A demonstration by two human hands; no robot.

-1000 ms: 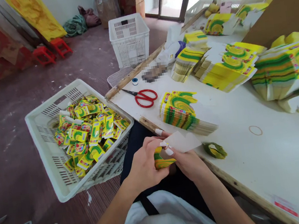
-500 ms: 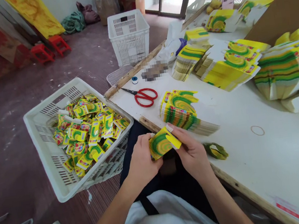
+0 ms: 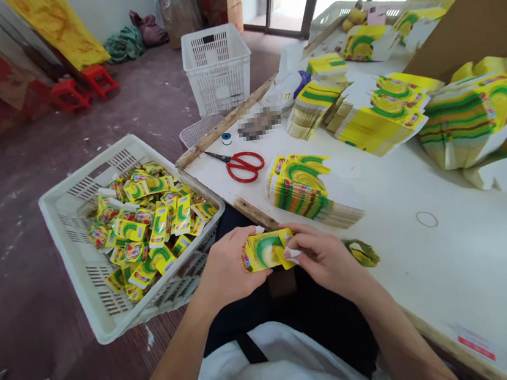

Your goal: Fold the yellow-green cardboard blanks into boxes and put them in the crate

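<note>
Over my lap, at the table's front edge, I hold a small yellow-green printed carton (image 3: 263,251) between both hands. My left hand (image 3: 229,266) grips its left end, fingers behind and thumb along the lower edge. At the other end, my right hand (image 3: 324,255) pinches the flaps, where a white piece shows at the fingertips. A stack of flat cartons (image 3: 302,187) leans on the table just beyond my hands. To my left stands a white plastic crate (image 3: 98,323) with a heap of small filled cartons (image 3: 146,218) in it.
Red-handled scissors (image 3: 244,166) and a small blue-and-white spool (image 3: 227,138) lie on the white table (image 3: 466,262). More carton stacks (image 3: 378,116) stand farther back. A crumpled green-yellow piece (image 3: 361,252) and a rubber band (image 3: 426,218) are at right. Another white crate (image 3: 219,71) stands on the floor.
The carton has turned more level and shifted slightly left. My right hand has moved from the flap's upper corner to pinching the carton's right end. The camera view has shifted slightly.
</note>
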